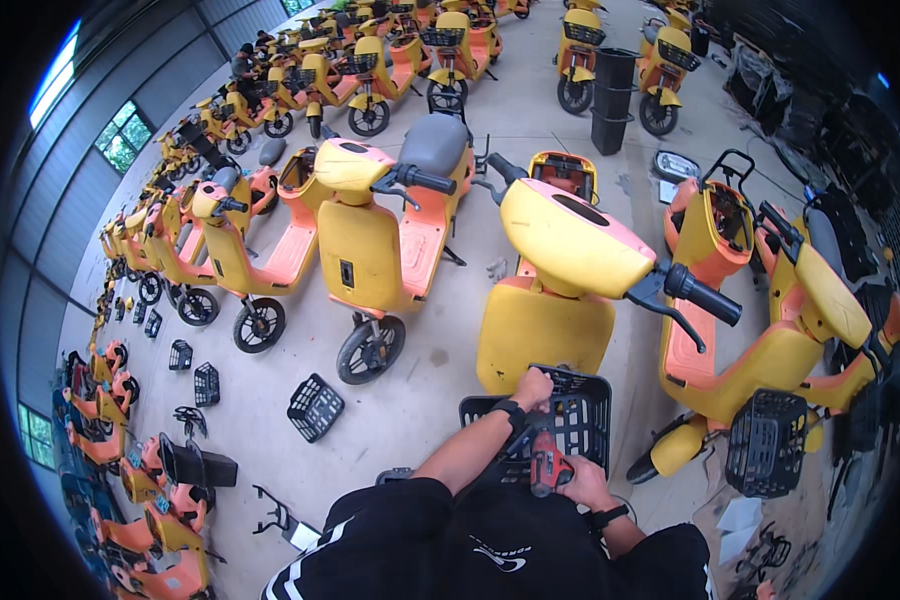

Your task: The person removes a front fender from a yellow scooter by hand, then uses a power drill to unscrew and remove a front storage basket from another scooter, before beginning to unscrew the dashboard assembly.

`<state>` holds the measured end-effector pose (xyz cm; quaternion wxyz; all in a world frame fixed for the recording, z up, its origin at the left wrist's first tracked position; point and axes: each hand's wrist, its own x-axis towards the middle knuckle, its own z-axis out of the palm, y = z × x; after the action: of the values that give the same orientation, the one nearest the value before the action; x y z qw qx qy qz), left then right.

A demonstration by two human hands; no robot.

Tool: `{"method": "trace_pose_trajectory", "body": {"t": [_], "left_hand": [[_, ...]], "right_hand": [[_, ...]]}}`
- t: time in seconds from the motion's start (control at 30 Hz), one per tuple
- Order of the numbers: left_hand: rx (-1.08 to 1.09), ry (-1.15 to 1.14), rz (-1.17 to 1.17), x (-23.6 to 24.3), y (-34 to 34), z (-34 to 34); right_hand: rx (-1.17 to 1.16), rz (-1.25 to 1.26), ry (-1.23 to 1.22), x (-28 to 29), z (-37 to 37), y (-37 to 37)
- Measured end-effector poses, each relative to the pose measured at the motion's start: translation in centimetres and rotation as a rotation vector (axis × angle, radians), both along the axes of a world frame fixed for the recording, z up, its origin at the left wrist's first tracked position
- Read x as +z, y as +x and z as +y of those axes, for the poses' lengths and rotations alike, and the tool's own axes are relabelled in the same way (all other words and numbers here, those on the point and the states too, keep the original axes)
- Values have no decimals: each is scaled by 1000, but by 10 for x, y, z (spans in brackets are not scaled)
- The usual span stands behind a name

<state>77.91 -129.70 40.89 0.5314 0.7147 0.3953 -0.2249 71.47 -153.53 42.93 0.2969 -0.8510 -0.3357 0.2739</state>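
Observation:
In front of me stands a yellow electric scooter (pixel 545 335) with pink-orange trim, its handlebar turned to the right. A black plastic basket (pixel 592 418) sits low against its front panel. My left hand (pixel 534 389) is closed at the basket's back rim, close to the panel; its fingertips are partly hidden. My right hand (pixel 584 482) is wrapped round a red and black cordless drill (pixel 546 466), held over the near side of the basket. The drill's tip is hard to make out against the dark basket.
Another yellow scooter (pixel 365 235) stands to the left, and one with a front basket (pixel 767 442) to the right. Loose black baskets (pixel 315 408) lie on the concrete floor at left. Rows of scooters fill the back. A tall stack of black baskets (pixel 612 100) stands behind.

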Motion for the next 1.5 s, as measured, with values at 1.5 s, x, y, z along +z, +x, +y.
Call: {"method": "trace_pose_trajectory", "body": {"t": [1.5], "left_hand": [[-445, 796, -350, 0, 1, 4]], "right_hand": [[-64, 51, -68, -3, 5, 7]]}}
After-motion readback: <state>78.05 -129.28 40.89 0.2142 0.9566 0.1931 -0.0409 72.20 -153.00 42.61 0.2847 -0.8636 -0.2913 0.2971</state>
